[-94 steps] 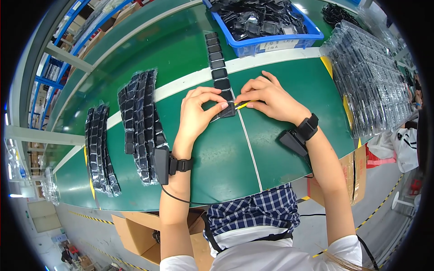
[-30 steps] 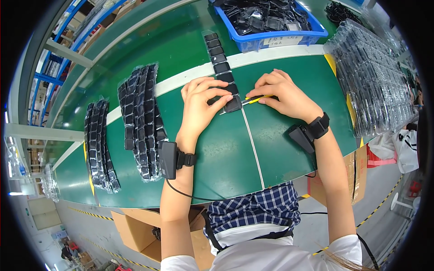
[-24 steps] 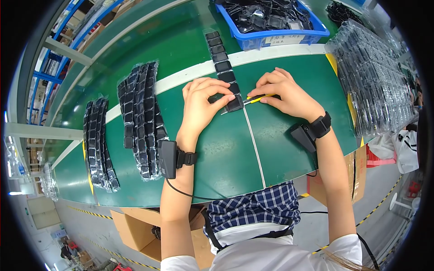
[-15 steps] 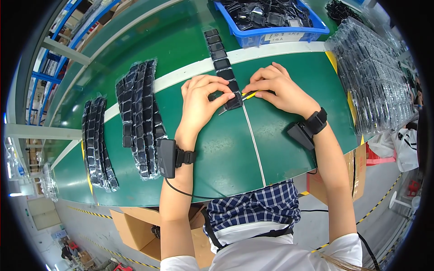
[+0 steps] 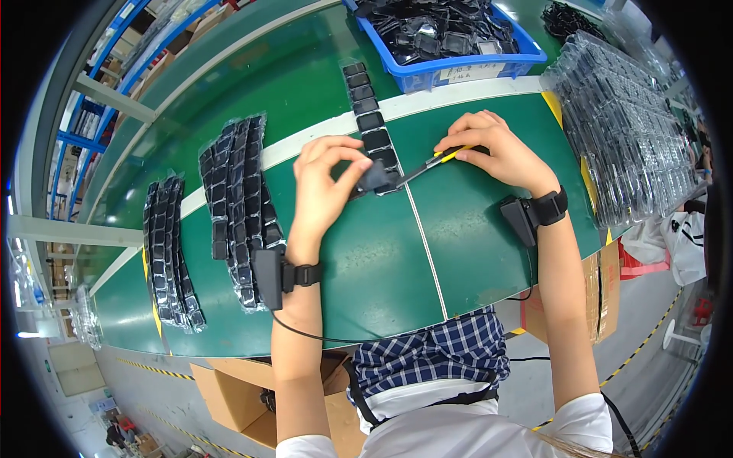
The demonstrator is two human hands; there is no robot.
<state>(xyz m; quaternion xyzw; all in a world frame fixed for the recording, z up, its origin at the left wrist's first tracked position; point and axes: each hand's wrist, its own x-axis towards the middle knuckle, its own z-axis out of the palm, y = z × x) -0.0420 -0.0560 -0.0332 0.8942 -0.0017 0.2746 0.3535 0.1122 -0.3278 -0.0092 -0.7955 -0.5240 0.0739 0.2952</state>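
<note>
A strip of black square pieces [image 5: 370, 120] in clear pockets runs lengthwise across the green table in front of me. At its near end, my left hand [image 5: 324, 179] pinches a small dark, blurred piece [image 5: 374, 177] between thumb and fingers. My right hand [image 5: 496, 153] is closed on a slim yellow-and-black tool [image 5: 450, 155], held to the right of the strip. A dark, narrow length stretches from the tool toward the pinched piece; whether it belongs to the tool I cannot tell.
Similar strips lie in a middle stack [image 5: 237, 198] and a far-left stack [image 5: 169, 252]. A blue bin [image 5: 466, 72] full of black pieces stands at the back. Stacked clear plastic trays [image 5: 622, 130] fill the right side. A white rail [image 5: 305, 145] crosses the table.
My right hand has moved right with the yellow-and-black tool, away from the strip's edge. My left hand has shifted slightly left and down, and a dark piece now shows in its fingers.
</note>
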